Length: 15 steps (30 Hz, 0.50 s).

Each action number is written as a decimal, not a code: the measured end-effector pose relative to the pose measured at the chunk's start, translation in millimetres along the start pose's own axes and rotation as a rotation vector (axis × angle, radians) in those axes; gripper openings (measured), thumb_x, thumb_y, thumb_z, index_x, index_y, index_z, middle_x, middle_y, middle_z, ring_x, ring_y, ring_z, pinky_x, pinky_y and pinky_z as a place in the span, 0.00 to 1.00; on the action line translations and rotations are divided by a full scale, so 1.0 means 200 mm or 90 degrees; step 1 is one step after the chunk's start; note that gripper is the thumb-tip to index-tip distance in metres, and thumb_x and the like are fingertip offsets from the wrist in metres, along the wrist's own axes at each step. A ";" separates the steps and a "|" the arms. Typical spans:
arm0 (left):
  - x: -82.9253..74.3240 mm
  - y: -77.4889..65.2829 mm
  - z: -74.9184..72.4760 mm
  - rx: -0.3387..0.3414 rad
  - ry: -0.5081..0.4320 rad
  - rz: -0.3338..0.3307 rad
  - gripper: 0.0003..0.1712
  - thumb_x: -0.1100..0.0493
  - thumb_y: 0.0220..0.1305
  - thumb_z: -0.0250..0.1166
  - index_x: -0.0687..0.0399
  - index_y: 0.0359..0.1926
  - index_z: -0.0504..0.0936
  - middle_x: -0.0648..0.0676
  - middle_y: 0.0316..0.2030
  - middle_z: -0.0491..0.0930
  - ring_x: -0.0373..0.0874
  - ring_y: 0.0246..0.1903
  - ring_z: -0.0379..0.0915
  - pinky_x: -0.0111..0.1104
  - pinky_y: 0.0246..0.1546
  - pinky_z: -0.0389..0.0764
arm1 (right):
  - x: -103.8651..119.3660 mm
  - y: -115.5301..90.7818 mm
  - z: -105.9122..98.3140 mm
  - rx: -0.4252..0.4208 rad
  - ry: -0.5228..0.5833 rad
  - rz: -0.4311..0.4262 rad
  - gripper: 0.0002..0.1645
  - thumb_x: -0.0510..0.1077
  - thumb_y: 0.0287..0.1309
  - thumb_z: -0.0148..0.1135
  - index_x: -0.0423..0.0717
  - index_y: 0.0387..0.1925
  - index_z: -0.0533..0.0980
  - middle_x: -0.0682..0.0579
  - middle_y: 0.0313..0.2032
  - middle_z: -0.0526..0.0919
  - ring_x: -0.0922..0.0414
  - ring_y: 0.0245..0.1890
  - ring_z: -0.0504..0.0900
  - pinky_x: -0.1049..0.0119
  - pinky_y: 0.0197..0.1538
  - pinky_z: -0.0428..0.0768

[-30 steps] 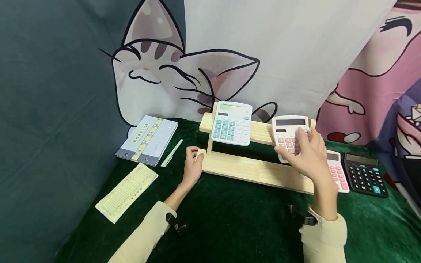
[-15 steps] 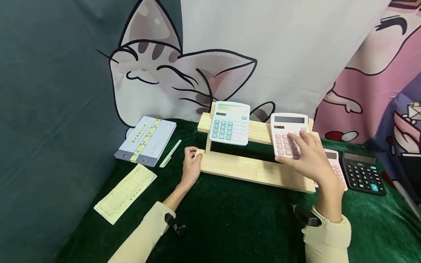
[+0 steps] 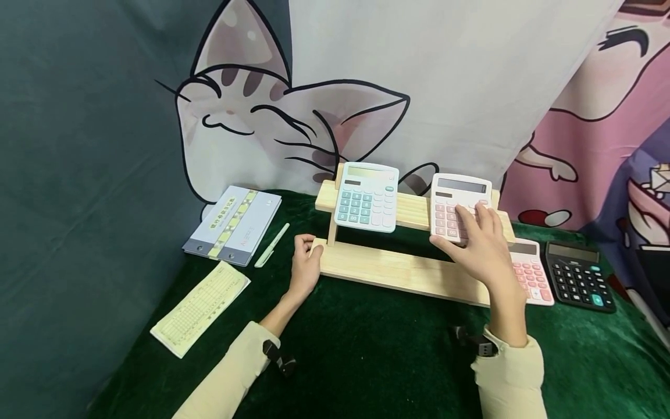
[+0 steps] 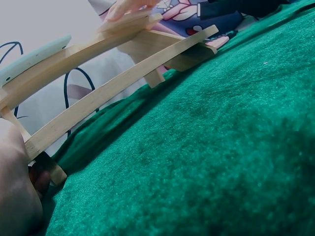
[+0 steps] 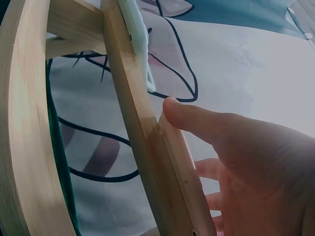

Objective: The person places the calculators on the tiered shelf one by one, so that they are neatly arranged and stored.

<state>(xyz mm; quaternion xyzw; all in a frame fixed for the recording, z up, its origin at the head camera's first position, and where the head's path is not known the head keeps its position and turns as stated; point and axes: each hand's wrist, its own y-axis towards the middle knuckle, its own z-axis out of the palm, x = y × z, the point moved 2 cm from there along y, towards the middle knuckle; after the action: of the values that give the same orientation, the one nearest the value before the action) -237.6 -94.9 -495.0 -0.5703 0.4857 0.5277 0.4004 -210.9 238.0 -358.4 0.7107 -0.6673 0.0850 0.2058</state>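
Observation:
My left hand [image 3: 305,265] grips the left end of the lower plank of a light wooden display stand [image 3: 387,267], thumb on top. My right hand [image 3: 478,244] rests on a white calculator with pink keys [image 3: 445,209], which leans on the upper rail. Its thumb touches the lower left corner and its extended fingers lie over the keys, hiding part of them. The right wrist view shows the thumb [image 5: 192,115] at the calculator's edge. A mint calculator [image 3: 366,198] leans at the rail's left end; in the left wrist view it appears edge-on.
Right of the stand lie another pink-keyed calculator [image 3: 533,273] and a black calculator [image 3: 581,276]. On the left are a blue-grey notebook [image 3: 235,224], a pale green pen [image 3: 272,245] and a yellow form pad [image 3: 201,308]. Green cloth [image 3: 377,355] covers the table; a printed curtain [image 3: 445,87] hangs behind.
The pink-keyed calculator under my right hand has shifted slightly up along the upper rail. That hand moved a little right, then back left. The left hand keeps its hold on the stand.

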 end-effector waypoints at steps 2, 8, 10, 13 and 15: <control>0.00 0.00 0.00 -0.001 -0.002 0.000 0.19 0.59 0.69 0.53 0.57 0.58 0.65 0.58 0.42 0.77 0.45 0.30 0.69 0.34 0.34 0.68 | 0.00 0.00 0.00 0.000 0.000 0.001 0.58 0.73 0.55 0.61 0.50 0.77 0.54 0.33 0.77 0.42 0.32 0.76 0.40 0.27 0.68 0.45; 0.00 0.00 0.00 -0.003 -0.002 0.000 0.18 0.59 0.69 0.54 0.55 0.57 0.66 0.58 0.41 0.78 0.44 0.29 0.70 0.34 0.33 0.68 | 0.01 -0.01 0.00 -0.001 0.009 -0.003 0.57 0.73 0.55 0.61 0.50 0.77 0.54 0.33 0.77 0.42 0.31 0.75 0.40 0.29 0.70 0.42; 0.00 0.00 0.00 -0.003 -0.003 -0.001 0.18 0.59 0.69 0.54 0.55 0.57 0.66 0.58 0.41 0.78 0.44 0.28 0.69 0.34 0.32 0.68 | 0.01 -0.01 0.00 -0.003 0.014 -0.005 0.57 0.72 0.55 0.62 0.49 0.76 0.55 0.32 0.77 0.42 0.31 0.75 0.40 0.29 0.70 0.42; 0.00 0.00 0.00 -0.004 -0.003 -0.003 0.19 0.59 0.69 0.54 0.56 0.58 0.66 0.57 0.40 0.77 0.44 0.27 0.68 0.34 0.31 0.67 | 0.01 -0.01 -0.01 -0.009 0.025 -0.010 0.55 0.70 0.56 0.63 0.47 0.75 0.57 0.31 0.76 0.44 0.30 0.75 0.40 0.28 0.69 0.42; 0.00 0.00 0.00 -0.003 -0.001 -0.002 0.19 0.59 0.69 0.54 0.57 0.58 0.66 0.57 0.40 0.77 0.44 0.27 0.67 0.34 0.31 0.66 | 0.01 -0.01 -0.02 -0.020 0.038 -0.016 0.53 0.69 0.57 0.63 0.44 0.74 0.59 0.30 0.75 0.46 0.30 0.75 0.42 0.28 0.69 0.42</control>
<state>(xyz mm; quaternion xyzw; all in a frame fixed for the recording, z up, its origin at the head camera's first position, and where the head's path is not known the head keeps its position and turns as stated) -237.4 -94.7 -494.6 -0.5712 0.4834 0.5289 0.4005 -208.4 237.5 -355.1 0.7128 -0.6532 0.0932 0.2376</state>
